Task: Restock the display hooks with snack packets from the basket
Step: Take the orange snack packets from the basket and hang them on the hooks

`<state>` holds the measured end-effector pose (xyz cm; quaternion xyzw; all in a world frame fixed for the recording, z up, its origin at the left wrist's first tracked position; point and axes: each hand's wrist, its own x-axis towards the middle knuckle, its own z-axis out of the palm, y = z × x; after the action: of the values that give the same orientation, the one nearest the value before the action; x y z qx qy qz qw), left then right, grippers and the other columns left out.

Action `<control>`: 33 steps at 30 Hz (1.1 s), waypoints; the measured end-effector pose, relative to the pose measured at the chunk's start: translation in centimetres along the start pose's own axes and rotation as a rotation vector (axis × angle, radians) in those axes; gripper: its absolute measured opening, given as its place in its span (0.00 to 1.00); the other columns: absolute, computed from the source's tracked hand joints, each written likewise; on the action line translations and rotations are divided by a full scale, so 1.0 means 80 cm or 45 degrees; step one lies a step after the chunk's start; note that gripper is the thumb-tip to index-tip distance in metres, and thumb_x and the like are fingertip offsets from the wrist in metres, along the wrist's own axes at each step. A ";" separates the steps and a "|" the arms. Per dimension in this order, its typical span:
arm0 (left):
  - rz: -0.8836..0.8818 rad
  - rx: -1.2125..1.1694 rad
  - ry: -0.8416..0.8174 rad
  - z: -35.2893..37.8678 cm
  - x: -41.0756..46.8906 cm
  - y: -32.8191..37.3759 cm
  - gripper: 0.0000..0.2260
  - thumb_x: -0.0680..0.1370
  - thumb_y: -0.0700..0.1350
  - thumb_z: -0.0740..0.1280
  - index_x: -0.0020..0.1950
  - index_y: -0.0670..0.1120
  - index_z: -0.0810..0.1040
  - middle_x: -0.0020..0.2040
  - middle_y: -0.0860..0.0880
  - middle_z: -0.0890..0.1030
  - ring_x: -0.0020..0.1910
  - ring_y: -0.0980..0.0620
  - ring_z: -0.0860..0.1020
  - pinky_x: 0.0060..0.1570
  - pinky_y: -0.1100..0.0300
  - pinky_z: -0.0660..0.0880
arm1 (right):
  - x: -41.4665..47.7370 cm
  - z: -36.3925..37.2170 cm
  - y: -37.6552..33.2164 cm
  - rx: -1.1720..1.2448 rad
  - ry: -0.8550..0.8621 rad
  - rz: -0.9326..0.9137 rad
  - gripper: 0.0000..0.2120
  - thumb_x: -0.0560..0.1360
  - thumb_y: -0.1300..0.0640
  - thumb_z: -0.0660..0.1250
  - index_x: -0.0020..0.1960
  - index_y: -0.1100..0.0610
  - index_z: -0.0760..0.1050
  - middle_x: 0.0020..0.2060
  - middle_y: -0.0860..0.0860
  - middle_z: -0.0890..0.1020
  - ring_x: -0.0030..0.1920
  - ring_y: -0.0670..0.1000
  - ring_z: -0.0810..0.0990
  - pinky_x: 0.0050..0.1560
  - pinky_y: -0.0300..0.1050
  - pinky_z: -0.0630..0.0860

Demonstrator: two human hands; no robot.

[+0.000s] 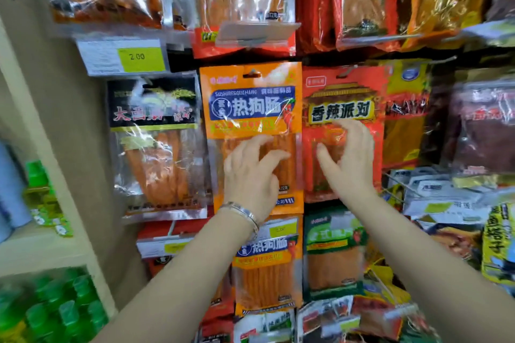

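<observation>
An orange snack packet (pixel 252 103) hangs from a display hook (pixel 252 73) at the centre of the wall. My left hand (pixel 250 175), a bracelet on its wrist, lies over the packet's clear lower half with fingers spread and relaxed. Right beside it hangs a red snack packet (pixel 344 108). My right hand (pixel 348 159) rests against the red packet's lower window, fingers straight and thumb out. Neither hand holds anything. No basket is in view.
A black-topped packet (pixel 153 142) hangs to the left, under a yellow 2.00 price tag (pixel 136 57). More packets fill the rows above and below, including a second orange one (pixel 267 264). A beige shelf upright (pixel 47 120) stands left, with green bottles (pixel 55 306) beyond. Wire hooks (pixel 395 184) jut out right.
</observation>
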<state>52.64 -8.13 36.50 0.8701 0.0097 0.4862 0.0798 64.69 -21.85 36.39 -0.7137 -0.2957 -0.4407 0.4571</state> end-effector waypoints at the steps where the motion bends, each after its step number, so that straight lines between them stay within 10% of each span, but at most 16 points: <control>1: 0.011 -0.029 -0.010 0.005 0.005 0.008 0.22 0.64 0.31 0.67 0.53 0.49 0.81 0.60 0.46 0.76 0.60 0.40 0.73 0.59 0.47 0.66 | 0.007 -0.006 0.015 -0.011 0.029 0.055 0.23 0.71 0.54 0.65 0.63 0.61 0.70 0.59 0.58 0.74 0.62 0.58 0.70 0.64 0.47 0.60; 12: -0.195 -0.328 -0.033 0.076 0.057 0.080 0.28 0.75 0.40 0.63 0.74 0.50 0.61 0.76 0.51 0.57 0.73 0.56 0.55 0.66 0.76 0.44 | 0.097 -0.019 0.139 0.460 -0.268 0.750 0.28 0.76 0.45 0.64 0.71 0.57 0.64 0.68 0.54 0.69 0.68 0.54 0.67 0.65 0.45 0.62; 17: -0.310 -0.146 0.241 0.076 0.052 0.079 0.25 0.71 0.36 0.65 0.68 0.45 0.70 0.67 0.45 0.70 0.68 0.47 0.66 0.66 0.64 0.54 | 0.124 -0.008 0.152 0.758 -0.410 0.842 0.19 0.72 0.38 0.66 0.56 0.48 0.68 0.57 0.48 0.74 0.56 0.49 0.71 0.57 0.46 0.68; 24: -0.537 -0.095 0.280 0.071 0.048 0.080 0.25 0.71 0.36 0.65 0.68 0.45 0.69 0.64 0.44 0.71 0.66 0.45 0.67 0.67 0.59 0.58 | 0.116 -0.010 0.147 1.014 -0.315 0.580 0.09 0.77 0.54 0.67 0.50 0.48 0.66 0.35 0.42 0.73 0.30 0.33 0.72 0.33 0.26 0.69; 28: -0.600 -0.111 0.250 0.070 0.051 0.088 0.25 0.73 0.40 0.65 0.70 0.47 0.67 0.65 0.47 0.69 0.65 0.47 0.68 0.68 0.51 0.63 | 0.117 -0.024 0.141 1.091 -0.278 0.486 0.07 0.77 0.57 0.66 0.52 0.47 0.72 0.44 0.42 0.78 0.44 0.43 0.77 0.49 0.41 0.74; 33: -0.621 -0.129 0.230 0.072 0.054 0.095 0.25 0.75 0.43 0.65 0.71 0.45 0.66 0.64 0.45 0.70 0.65 0.46 0.68 0.66 0.46 0.65 | 0.117 -0.043 0.135 1.162 -0.275 0.457 0.10 0.77 0.60 0.66 0.57 0.58 0.70 0.41 0.41 0.77 0.39 0.33 0.77 0.41 0.27 0.71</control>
<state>59.35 -15.93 38.32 0.7900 0.2018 0.5284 0.2366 76.46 -29.22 41.25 -0.5224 -0.3766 -0.1045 0.7579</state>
